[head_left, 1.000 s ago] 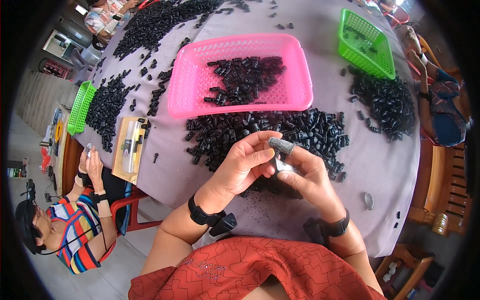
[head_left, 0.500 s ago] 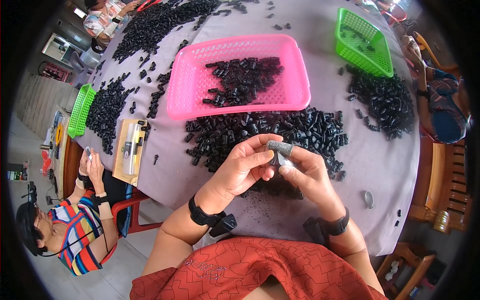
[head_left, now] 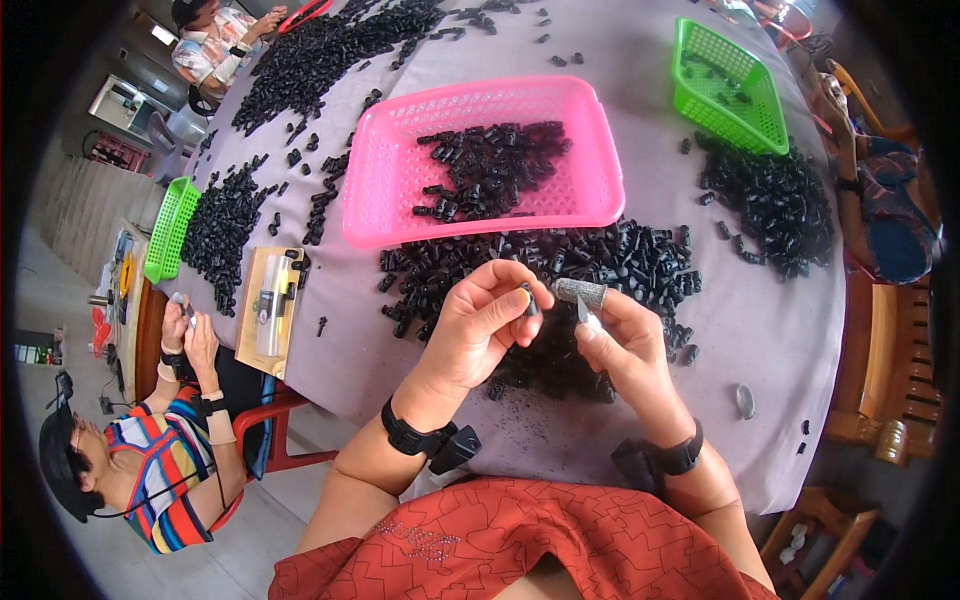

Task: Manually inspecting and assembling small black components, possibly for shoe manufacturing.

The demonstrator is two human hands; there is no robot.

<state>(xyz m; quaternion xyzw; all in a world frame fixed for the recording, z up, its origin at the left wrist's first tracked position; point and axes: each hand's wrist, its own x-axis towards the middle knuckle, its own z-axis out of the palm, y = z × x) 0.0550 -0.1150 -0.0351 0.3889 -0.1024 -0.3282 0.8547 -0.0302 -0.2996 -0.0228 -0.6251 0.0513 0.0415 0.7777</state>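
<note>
My left hand (head_left: 472,328) pinches a small black plastic part (head_left: 531,302) between thumb and fingertips. Just to its right, my right hand (head_left: 630,345) grips a small pointed blade (head_left: 586,313) between thumb and index finger, tip upward. A grey knitted finger sleeve (head_left: 581,292) covers that index finger. The blade and the black part are a short way apart. Under and beyond both hands spreads a heap of black plastic parts (head_left: 640,262). Behind the heap stands a pink basket (head_left: 605,170) holding more of the same parts.
A green basket (head_left: 768,110) stands at the far right beside another black heap (head_left: 775,215). On the left are a second green basket (head_left: 172,228) and a wooden board (head_left: 252,335) with a clear tube. A grey oval piece (head_left: 743,401) lies at right. Other people sit around the table.
My hands have drawn apart: the blade has come away to the right of the black part, which now shows. The whole view has shifted slightly.
</note>
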